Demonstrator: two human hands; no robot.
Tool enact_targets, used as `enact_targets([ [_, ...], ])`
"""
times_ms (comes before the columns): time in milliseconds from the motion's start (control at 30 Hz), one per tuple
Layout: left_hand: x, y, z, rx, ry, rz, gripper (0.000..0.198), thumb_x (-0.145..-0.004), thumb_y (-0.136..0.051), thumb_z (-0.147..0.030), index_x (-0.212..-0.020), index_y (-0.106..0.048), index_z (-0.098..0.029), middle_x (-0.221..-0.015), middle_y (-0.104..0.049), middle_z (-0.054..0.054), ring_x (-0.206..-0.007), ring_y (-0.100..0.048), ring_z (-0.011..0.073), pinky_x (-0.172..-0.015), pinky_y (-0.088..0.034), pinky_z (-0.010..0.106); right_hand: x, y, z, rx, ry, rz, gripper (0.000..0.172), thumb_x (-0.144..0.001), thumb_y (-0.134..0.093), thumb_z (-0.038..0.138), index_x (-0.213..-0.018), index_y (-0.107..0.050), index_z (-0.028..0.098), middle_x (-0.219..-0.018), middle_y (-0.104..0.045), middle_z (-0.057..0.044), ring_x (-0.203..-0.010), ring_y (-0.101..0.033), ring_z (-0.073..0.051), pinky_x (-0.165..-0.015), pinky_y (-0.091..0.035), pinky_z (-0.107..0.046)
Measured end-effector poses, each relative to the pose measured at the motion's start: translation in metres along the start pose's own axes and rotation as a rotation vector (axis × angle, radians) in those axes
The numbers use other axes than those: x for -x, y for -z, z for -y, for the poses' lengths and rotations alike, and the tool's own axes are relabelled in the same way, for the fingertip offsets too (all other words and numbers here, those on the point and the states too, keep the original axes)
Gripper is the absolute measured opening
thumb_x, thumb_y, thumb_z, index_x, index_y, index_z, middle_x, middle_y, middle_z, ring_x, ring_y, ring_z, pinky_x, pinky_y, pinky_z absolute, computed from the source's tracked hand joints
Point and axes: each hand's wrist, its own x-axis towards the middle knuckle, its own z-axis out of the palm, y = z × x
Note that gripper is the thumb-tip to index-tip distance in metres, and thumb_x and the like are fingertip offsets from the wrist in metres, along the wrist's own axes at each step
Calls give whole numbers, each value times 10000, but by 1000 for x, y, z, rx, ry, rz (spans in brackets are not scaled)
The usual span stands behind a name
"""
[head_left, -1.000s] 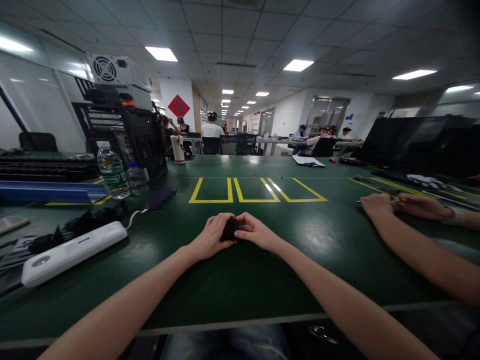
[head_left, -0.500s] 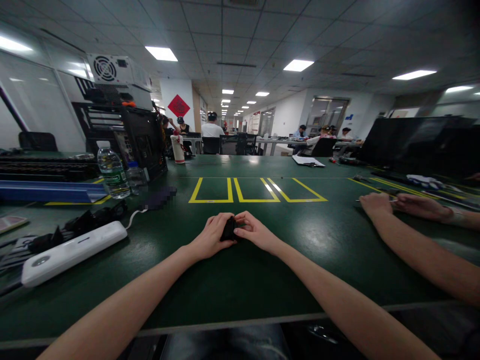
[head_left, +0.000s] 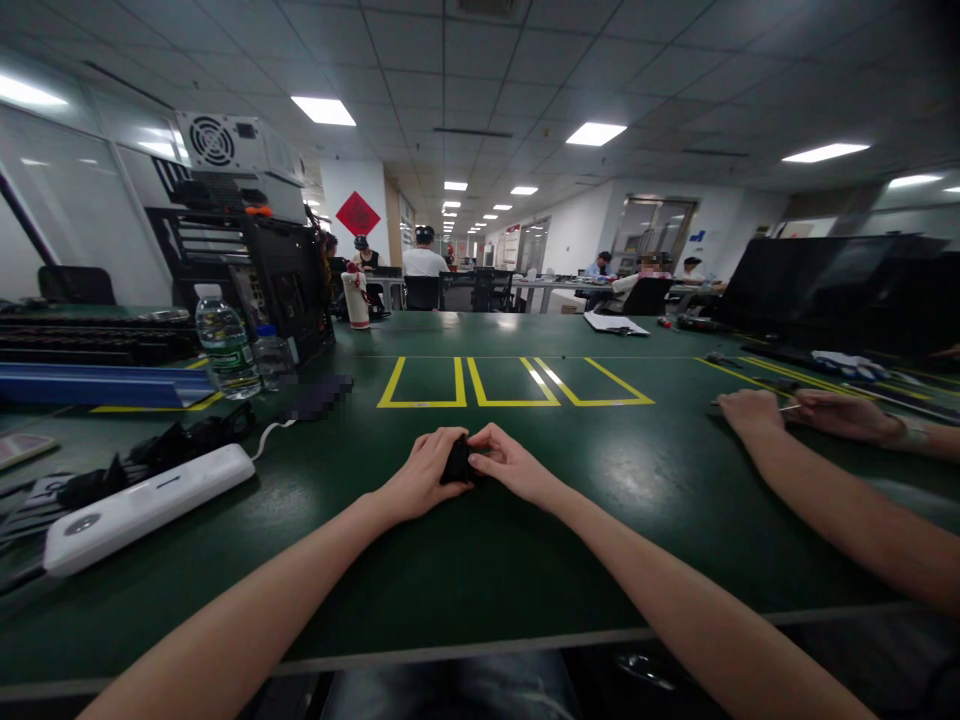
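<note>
Both my hands rest together on the dark green table (head_left: 525, 560), just short of the yellow taped rectangles (head_left: 514, 382). My left hand (head_left: 424, 470) is curled around a small black object (head_left: 456, 462). My right hand (head_left: 510, 462) pinches the same black object from the other side, thumb and fingers closed on it. Most of the object is hidden between my fingers, so its shape is unclear.
A white power strip (head_left: 142, 505) with black cables lies at the left. Behind it stand two water bottles (head_left: 225, 345) and a black computer case (head_left: 289, 285). Another person's hands (head_left: 795, 412) work at the right. Seated people are far back.
</note>
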Motion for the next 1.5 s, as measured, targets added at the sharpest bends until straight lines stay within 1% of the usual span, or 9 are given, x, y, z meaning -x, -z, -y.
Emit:
enact_targets([
  [167, 0, 1, -1, 11, 7, 6, 556, -716, -573, -291, -1179, -270, -234, -1128, -419, 61, -1072, -396, 212, -952, -249, 414, 0, 1, 0, 5, -69, 21, 282, -743, -526, 295, -991, -442, 190, -1001, -486, -45, -913, -511, -159, -801, -428, -362],
  [333, 0, 1, -2, 1, -3, 4, 550, -722, -565, -286, -1181, -269, -227, -1127, -420, 66, -1072, -394, 214, -942, -259, 410, 1, 2, -3, -43, 5, 54, 356, -654, -631, 244, -947, -435, 191, -979, -479, -25, -950, -498, -156, -820, -420, -341],
  [500, 0, -1, 0, -9, -9, -8, 562, -714, -573, -305, -1181, -272, -226, -1124, -422, 69, -1074, -395, 218, -937, -262, 410, 0, 1, -5, -19, 27, 6, 231, -719, -557, 292, -895, -454, 184, -874, -486, -3, -860, -512, -127, -782, -427, -316],
  [567, 0, -1, 1, -13, -7, -12, 561, -713, -573, -307, -1181, -273, -226, -1128, -419, 68, -1076, -394, 217, -942, -256, 411, -1, 0, -4, -14, 26, 2, 212, -726, -549, 285, -889, -459, 183, -866, -482, -1, -840, -513, -122, -769, -431, -308],
  [800, -1, 0, 1, -2, -7, -2, 563, -713, -578, -296, -1182, -273, -233, -1130, -420, 61, -1071, -397, 213, -948, -252, 413, 1, 1, 2, -15, -59, 18, 303, -720, -555, 278, -985, -446, 182, -988, -485, -40, -916, -511, -151, -822, -417, -351],
  [967, -1, 0, 0, -1, -5, 0, 555, -719, -569, -285, -1183, -269, -232, -1124, -423, 65, -1071, -395, 220, -936, -262, 417, 2, 1, 1, -57, -11, 58, 373, -636, -643, 254, -933, -429, 184, -989, -471, -23, -938, -508, -156, -823, -425, -348],
  [1167, 0, 1, -1, 0, 1, -4, 565, -710, -578, -289, -1180, -267, -243, -1117, -428, 58, -1062, -407, 219, -938, -260, 418, 1, 1, -2, -35, 24, 13, 237, -701, -575, 291, -871, -447, 186, -916, -490, -11, -921, -509, -149, -814, -420, -337],
  [1367, -1, 0, 0, -8, -4, -10, 557, -709, -580, -293, -1172, -276, -231, -1112, -432, 59, -1059, -409, 212, -937, -267, 408, 0, 1, -2, -19, -31, 12, 324, -700, -579, 253, -987, -438, 199, -995, -478, -32, -937, -505, -154, -838, -413, -351],
  [1500, -1, -1, 0, -20, -4, -15, 556, -709, -580, -291, -1171, -278, -221, -1111, -429, 64, -1061, -405, 211, -936, -267, 405, 1, 2, -2, -34, -14, 50, 337, -686, -595, 235, -980, -441, 179, -1007, -476, -40, -952, -499, -158, -853, -401, -359],
])
